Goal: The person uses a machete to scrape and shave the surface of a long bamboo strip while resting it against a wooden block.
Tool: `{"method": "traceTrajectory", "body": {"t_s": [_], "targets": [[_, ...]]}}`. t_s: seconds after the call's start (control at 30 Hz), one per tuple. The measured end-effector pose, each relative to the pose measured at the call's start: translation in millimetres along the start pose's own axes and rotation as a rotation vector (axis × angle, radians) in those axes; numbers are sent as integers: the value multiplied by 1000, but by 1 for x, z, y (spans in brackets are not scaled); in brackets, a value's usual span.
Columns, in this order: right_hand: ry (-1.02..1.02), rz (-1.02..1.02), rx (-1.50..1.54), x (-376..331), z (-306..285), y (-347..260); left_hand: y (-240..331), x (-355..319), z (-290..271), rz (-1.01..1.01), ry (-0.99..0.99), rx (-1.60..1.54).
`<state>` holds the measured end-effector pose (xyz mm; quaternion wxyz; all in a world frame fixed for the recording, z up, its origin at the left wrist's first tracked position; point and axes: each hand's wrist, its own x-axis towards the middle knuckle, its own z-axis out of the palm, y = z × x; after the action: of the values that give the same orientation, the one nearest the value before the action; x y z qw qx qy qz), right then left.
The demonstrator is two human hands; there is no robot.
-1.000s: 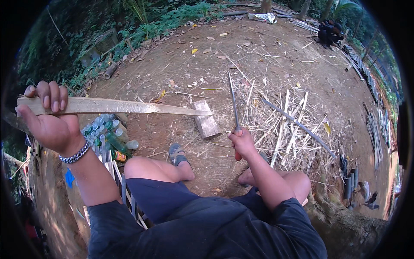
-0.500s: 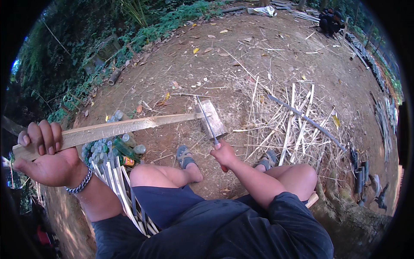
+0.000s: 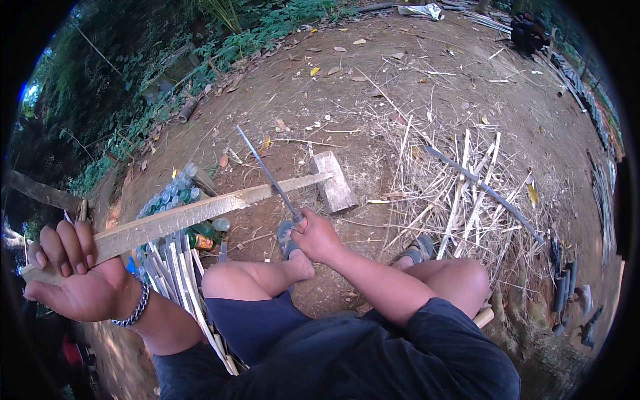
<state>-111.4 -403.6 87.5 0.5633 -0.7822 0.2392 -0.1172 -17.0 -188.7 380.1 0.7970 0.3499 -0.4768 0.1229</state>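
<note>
Swung down since a second ago, the blade (image 3: pixel 267 172) in my clenched right hand (image 3: pixel 317 237) is crossing the one bamboo slat (image 3: pixel 180 217), its long axis pointing from my gripping left hand (image 3: pixel 73 277) toward the single wooden block (image 3: pixel 335 181).

Bare brown earth ground (image 3: pixel 373 87) carries everything here. A short wooden block (image 3: pixel 334 181) lies near its middle, with a spread of split bamboo strips and shavings (image 3: pixel 460 193) just to the right. A cluster of bottles (image 3: pixel 175 197) sits left, and dry leaves (image 3: pixel 315 71) lie scattered farther off.
</note>
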Motion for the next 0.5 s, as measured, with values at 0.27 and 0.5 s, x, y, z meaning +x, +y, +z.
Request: {"method": "traceTrajectory", "body": {"t_s": [0.27, 0.5], "targets": [[-30, -34, -58, 9, -3, 24, 12, -29, 23, 20, 8, 68], [-73, -139, -25, -25, 4, -23, 18, -42, 25, 64, 65, 118]]}}
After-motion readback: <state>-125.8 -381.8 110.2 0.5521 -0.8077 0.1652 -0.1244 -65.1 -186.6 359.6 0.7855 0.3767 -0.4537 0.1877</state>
